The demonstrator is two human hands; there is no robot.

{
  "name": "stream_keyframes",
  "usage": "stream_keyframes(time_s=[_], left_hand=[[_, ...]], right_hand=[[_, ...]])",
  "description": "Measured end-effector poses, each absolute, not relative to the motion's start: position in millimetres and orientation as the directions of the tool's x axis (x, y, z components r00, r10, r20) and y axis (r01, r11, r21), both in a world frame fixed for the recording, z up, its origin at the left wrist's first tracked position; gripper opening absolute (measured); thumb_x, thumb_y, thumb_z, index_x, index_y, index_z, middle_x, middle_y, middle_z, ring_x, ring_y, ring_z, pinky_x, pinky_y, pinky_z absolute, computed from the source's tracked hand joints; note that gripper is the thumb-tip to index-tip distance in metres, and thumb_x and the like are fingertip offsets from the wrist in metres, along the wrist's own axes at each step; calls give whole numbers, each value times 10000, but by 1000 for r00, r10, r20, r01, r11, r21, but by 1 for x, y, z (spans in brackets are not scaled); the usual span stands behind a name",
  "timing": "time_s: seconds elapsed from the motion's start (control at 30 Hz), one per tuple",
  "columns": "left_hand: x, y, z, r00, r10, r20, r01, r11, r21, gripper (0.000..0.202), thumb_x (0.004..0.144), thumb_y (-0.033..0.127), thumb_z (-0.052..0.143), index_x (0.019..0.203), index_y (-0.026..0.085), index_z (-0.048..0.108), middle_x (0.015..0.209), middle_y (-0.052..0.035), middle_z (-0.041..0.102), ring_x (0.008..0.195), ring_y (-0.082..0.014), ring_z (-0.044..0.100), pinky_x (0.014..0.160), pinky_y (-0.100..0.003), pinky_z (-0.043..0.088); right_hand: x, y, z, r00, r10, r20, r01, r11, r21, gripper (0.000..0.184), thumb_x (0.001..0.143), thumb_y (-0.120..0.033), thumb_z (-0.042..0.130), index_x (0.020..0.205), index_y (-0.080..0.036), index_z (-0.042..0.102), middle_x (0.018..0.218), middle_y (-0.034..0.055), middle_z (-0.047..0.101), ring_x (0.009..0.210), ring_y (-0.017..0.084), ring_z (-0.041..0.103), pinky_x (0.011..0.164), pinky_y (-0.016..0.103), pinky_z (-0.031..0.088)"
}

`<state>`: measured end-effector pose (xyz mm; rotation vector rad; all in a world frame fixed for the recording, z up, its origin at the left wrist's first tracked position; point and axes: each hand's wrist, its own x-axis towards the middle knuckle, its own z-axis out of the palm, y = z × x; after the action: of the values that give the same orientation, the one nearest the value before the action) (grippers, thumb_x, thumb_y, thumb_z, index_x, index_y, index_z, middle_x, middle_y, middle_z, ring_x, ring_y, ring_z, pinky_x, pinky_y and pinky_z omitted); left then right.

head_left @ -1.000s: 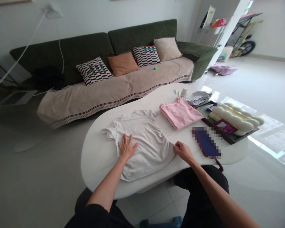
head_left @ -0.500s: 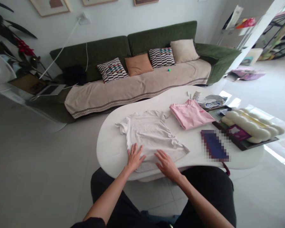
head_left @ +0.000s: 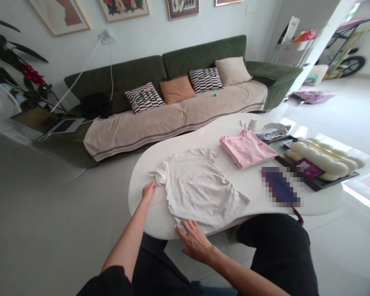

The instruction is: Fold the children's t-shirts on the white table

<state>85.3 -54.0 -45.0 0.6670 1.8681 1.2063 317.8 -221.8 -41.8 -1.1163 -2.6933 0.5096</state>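
Observation:
A white T-shirt lies spread and slightly wrinkled on the white table, its hem toward me. At the sleeve on the shirt's left side, my left hand has its fingers pressed together on the sleeve's edge. My right hand is at the near left corner of the hem, fingers apart, with the fingertips at the cloth. Beyond the shirt to the right is a folded pink T-shirt, which neither hand touches.
On the table's right, a dark tray carries a puffy cream-coloured object. A blurred-out dark blue item lies nearer me. Plastic packaging sits at the back. A green sofa with cushions stands behind the table.
My left hand has moved from the lower part of the white T-shirt up and left to its sleeve. My right hand has slid toward me and left to the hem corner. The view has tilted up slightly.

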Motion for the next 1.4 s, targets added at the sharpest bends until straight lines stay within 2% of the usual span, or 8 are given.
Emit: stream_keyframes(time_s=[0.23,0.37,0.5,0.63,1.0,1.13,1.27,1.4], left_hand=[[98,-5,-53,-517,665,-540,-264,476,839,147,727,200,597,643,150,487,514,39,487,412,-55,459,402,-161,342],[94,3,-53,-477,629,-615,-337,515,788,160,667,126,620,607,152,474,468,58,437,346,-43,381,332,-152,231],[86,5,-43,-420,619,-664,-377,547,748,83,682,113,565,632,152,511,507,23,493,387,-77,457,343,-164,307],[84,7,-35,-401,622,-673,-358,570,739,51,709,184,552,668,154,546,533,-9,529,439,-119,508,390,-213,395],[79,12,-27,-557,678,-479,-17,567,824,54,693,154,548,747,148,553,578,-21,555,552,-147,559,563,-269,463],[92,43,-10,-579,756,-305,229,511,829,50,638,157,578,671,167,542,570,-15,550,653,-182,577,577,-253,430],[139,85,-5,-483,862,-154,450,395,801,74,612,207,613,624,178,546,622,-5,581,779,-183,569,645,-225,405],[201,108,-27,-346,930,-126,550,310,775,107,631,239,619,602,159,554,622,-11,598,751,-170,567,671,-229,400]], right_hand=[[275,-214,-58,-705,706,69,654,684,-323,111,775,-129,450,851,-170,519,852,83,540,782,206,486,671,325,401],[292,-209,-47,-631,774,55,648,565,-511,191,714,-84,441,854,-189,517,840,42,549,754,163,501,646,250,387],[308,-198,-33,-501,865,25,556,345,-756,438,655,-53,409,1067,-189,470,948,38,563,806,138,536,704,219,396],[316,-192,-29,-427,904,-11,500,226,-836,499,646,-67,417,1139,-137,450,974,81,582,867,158,547,785,238,398],[318,-195,-36,-348,932,-101,439,67,-896,216,603,-55,417,772,-184,460,758,18,541,699,127,496,647,221,370],[338,-188,-37,-242,936,-255,248,-195,-949,114,662,-121,395,740,-204,388,580,-58,408,576,96,419,563,199,346],[361,-185,-50,-207,852,-481,-86,-506,-858,97,707,-281,389,759,-224,331,545,-84,360,490,85,391,466,182,339],[372,-190,-73,-148,833,-533,-154,-552,-819,217,669,-365,451,787,-232,327,548,-96,370,449,77,399,425,179,350]])
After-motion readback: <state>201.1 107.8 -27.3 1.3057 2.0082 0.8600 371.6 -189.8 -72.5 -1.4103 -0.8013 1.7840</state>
